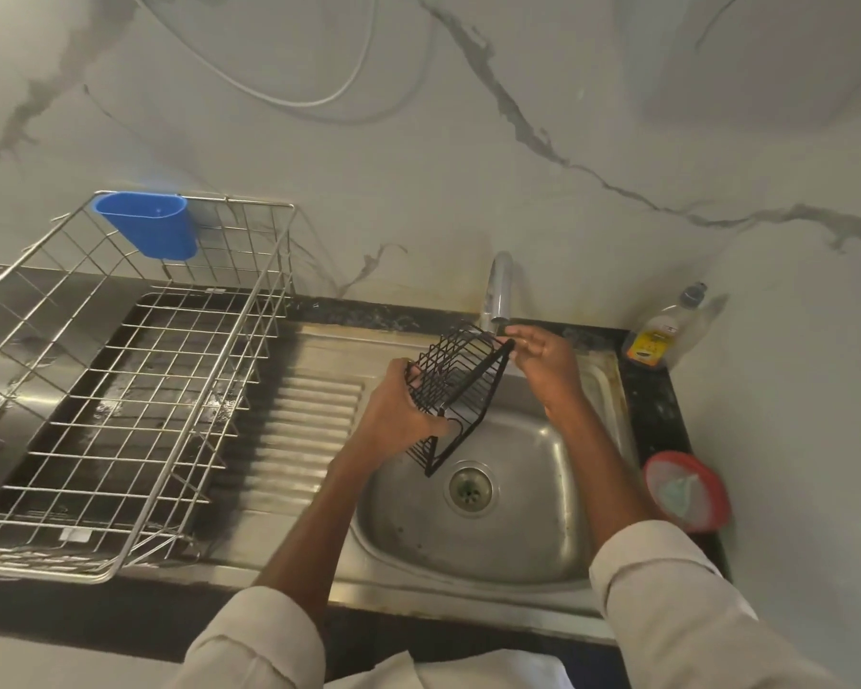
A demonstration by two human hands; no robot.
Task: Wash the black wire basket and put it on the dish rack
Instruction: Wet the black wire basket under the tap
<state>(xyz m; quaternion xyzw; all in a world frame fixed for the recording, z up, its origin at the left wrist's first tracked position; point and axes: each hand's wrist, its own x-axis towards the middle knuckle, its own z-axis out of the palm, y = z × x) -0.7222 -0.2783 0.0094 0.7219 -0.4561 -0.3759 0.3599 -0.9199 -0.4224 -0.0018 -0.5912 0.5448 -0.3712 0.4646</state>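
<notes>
Over sink (518,549), left grip (403,415) holds basket (456,390).

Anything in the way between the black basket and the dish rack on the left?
Nothing visible. The left hand holds the black wire basket over the sink; only the ribbed drainboard lies between it and the dish rack, whose grid floor looks bare. The blue cup hangs on the rack's far rim.

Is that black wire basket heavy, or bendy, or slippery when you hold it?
The black wire basket is probably light: the left hand alone grips it tilted above the steel sink, while the right hand is only at its top corner. It likely stays stiff, since its thin wires keep their shape. If wet from the silver tap, it may be slippery.
</notes>
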